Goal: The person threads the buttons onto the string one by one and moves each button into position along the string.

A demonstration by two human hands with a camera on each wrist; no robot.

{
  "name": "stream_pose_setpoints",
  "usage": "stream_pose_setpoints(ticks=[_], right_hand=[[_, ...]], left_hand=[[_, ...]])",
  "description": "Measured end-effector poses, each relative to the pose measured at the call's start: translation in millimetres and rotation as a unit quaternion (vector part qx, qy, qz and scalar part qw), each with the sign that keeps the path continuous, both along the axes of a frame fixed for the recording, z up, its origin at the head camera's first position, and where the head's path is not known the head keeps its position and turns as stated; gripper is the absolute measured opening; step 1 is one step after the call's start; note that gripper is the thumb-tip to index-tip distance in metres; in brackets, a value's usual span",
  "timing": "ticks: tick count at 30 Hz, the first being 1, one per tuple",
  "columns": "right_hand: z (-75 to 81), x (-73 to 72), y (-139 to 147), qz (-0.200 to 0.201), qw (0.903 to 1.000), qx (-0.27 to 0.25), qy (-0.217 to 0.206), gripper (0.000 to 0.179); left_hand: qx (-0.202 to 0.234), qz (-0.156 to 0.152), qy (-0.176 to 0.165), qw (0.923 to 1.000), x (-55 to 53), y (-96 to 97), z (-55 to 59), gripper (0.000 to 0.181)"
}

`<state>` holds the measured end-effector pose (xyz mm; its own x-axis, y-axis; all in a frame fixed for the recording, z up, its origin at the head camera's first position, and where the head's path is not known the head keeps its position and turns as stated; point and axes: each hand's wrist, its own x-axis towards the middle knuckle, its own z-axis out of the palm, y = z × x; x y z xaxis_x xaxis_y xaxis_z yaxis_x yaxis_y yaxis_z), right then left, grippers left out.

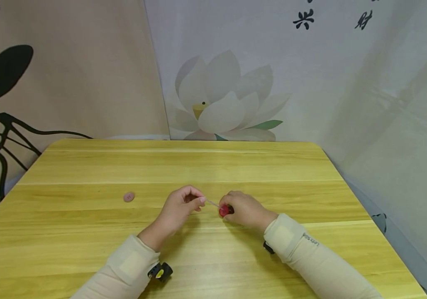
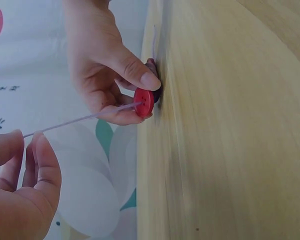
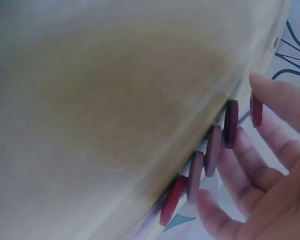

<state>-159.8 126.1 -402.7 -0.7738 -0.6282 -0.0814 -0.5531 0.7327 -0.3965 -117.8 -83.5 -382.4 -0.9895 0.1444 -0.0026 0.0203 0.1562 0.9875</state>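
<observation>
My left hand (image 1: 179, 207) pinches the end of a pale purple string (image 2: 80, 119) between thumb and fingertips, and the string runs taut to the right. At its other side a red button (image 2: 144, 102) sits on the string, pinched at its edge by my right hand (image 1: 247, 209). Behind it, in the right wrist view, more buttons hang in a row on the same string: a dark maroon button (image 3: 231, 124), two mauve buttons (image 3: 213, 150) and another red button (image 3: 173, 201). The row stands close over the tabletop, under my right palm.
A loose pinkish-brown button (image 1: 129, 197) lies on the wooden table (image 1: 86, 249), left of my left hand. A printed cloth backdrop (image 1: 310, 83) stands behind the table's far edge.
</observation>
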Motion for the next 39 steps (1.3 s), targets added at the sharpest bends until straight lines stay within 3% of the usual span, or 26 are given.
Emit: stream_pose_setpoints(ticks=[27, 39], right_hand=[[0.5, 1.2, -1.5, 0.028, 0.9995, 0.009, 0.012, 0.028], [12.4, 5.3, 0.2, -0.041, 0.9971, -0.052, -0.038, 0.037]], left_hand=[[-0.001, 0.004, 0.001, 1.0000, 1.0, -1.0, 1.0, 0.008], [0.004, 0.002, 0.025, 0.9997, 0.3, -2.2, -5.2, 0.005]])
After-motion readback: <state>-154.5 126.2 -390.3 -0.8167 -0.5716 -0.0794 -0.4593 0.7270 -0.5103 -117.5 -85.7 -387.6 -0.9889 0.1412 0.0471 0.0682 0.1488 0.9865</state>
